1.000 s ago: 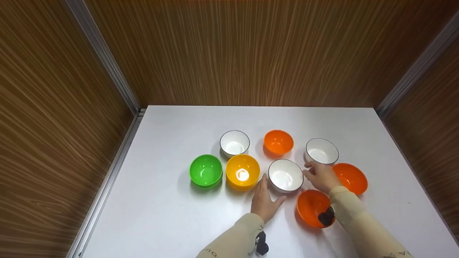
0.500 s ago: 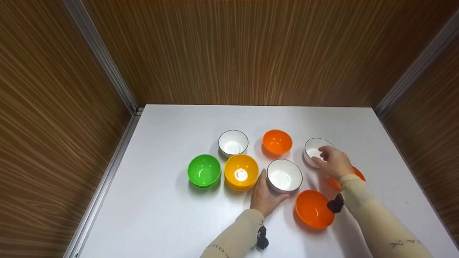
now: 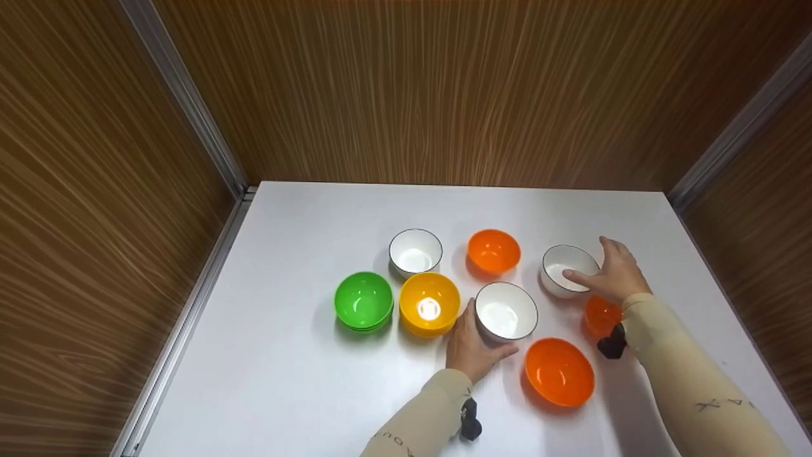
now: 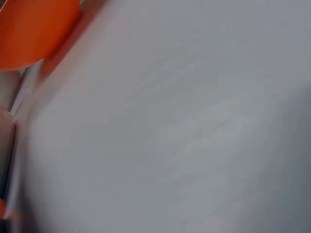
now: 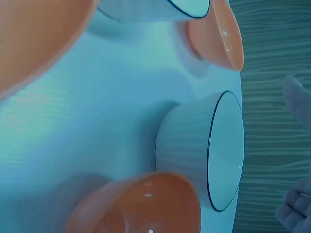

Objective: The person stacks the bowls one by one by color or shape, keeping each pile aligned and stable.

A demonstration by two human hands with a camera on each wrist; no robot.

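Observation:
My left hand (image 3: 474, 350) lies at the near left side of the middle white bowl (image 3: 505, 311); its fingers run straight along the bowl's left wall, with the thumb spread out in front. My right hand (image 3: 614, 274) hovers at the right rim of another white bowl (image 3: 561, 270), thumb and fingers wide apart. In the right wrist view this dark-rimmed white bowl (image 5: 187, 141) stands upright, and the hand's thumb (image 5: 297, 102) shows beyond its mouth, apart from it. An orange bowl (image 3: 599, 315) is partly hidden under the right wrist.
A green bowl stack (image 3: 364, 301) and a yellow bowl stack (image 3: 429, 304) stand to the left. Behind them are a white bowl (image 3: 415, 252) and an orange bowl (image 3: 493, 252). Another orange bowl (image 3: 559, 372) sits between the forearms. Wood-grain panels (image 3: 412, 95) enclose the white table (image 3: 285, 381).
My right hand has moved from beside the middle white bowl to the right and back, over the right-hand white bowl, its fingers spreading. My left hand has barely shifted.

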